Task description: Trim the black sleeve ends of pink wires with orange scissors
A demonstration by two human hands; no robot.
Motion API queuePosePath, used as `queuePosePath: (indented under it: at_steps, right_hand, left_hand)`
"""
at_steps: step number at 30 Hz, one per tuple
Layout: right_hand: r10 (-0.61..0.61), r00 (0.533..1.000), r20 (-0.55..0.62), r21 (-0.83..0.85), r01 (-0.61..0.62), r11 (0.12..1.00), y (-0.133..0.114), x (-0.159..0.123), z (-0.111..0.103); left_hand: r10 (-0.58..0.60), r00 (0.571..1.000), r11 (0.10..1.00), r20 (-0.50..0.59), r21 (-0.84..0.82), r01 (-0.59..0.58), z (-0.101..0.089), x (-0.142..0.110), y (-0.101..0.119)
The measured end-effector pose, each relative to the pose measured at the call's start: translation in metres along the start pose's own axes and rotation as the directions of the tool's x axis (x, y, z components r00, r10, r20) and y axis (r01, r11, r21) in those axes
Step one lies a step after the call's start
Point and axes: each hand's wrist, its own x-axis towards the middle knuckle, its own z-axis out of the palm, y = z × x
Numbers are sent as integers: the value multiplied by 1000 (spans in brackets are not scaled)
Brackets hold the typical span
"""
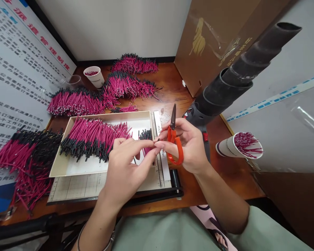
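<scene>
The orange-handled scissors (pixel 179 150) are held in the right grip (pixel 192 148), long axis running away from the wearer with a slight tilt; the dark blades point to the far side, handle loops nearer the wearer. The blades look closed together. The left grip (pixel 124 165) is pinched, its fingertips meeting the right grip's at a small dark piece (pixel 158 140), mostly hidden, so its direction cannot be told. The right grip is curled around the scissors with thumb and fingertips drawn together.

Below and left of the meeting fingertips sits a shallow cream rectangular box (pixel 75 170) on a white gridded cutting board (pixel 81 186). In it, a large row of magenta wires (pixel 94 136) lies with black ends toward the wearer; a smaller bunch (pixel 146 136) near the fingertips has black ends away.

Beyond the left grip, a white paper cup (pixel 95 81) holds magenta pieces, beside heaps of black-and-magenta wires (pixel 125 85) on the brown wooden bench (pixel 170 78). Right of the right grip, another paper cup (pixel 229 147) is packed with magenta wires showing pale tips.
</scene>
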Motion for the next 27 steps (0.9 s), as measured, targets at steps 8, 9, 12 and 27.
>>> queuePosePath:
  at_steps: [8,9,12,27]
  right_hand:
    - [-32,999,21,48,31,998,2,-2,1]
    - [-31,999,8,36,31,999,2,-2,1]
    - [-20,999,-27,-3,20,1000,1,-2,1]
    - [-192,969,157,-327,234,916,3,-2,-12]
  left_hand:
    - [-71,997,989,-25,-129,67,3,-6,-5]
    - [-75,997,989,-22,-126,72,2,-6,-6]
    - [-93,995,988,-20,-125,90,0,-6,-6]
    - [-287,952,867,-105,-450,212,-4,-9,-13]
